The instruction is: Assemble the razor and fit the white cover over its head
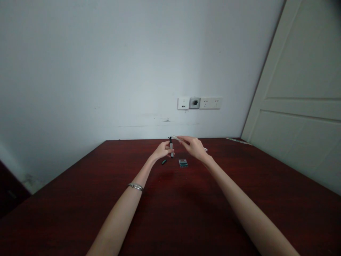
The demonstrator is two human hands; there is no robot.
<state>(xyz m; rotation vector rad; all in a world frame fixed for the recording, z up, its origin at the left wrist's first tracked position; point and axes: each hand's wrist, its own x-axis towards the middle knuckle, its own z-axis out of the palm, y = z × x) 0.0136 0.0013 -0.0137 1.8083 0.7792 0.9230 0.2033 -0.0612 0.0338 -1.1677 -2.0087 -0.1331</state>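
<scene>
My left hand (162,150) is closed around a slim grey-and-black pen-like object (171,148), held upright with its black end at the top. In my right hand (194,146) is a long thin white object (174,137), pinched between the fingers. Its tip is close to the black top of the pen-like object; whether they touch I cannot tell. A white end also shows behind the right wrist. Below the left hand lies a small dark cap-like piece (164,162). To its right, a small flat clear packet (183,163) with dark contents rests on the table.
The dark red wooden table (170,213) reaches back to a pale wall (133,71). Switches and sockets (211,103) are set in the wall above its back edge. A flat patterned strip (239,141) lies at the back right, near a white panelled door (298,106).
</scene>
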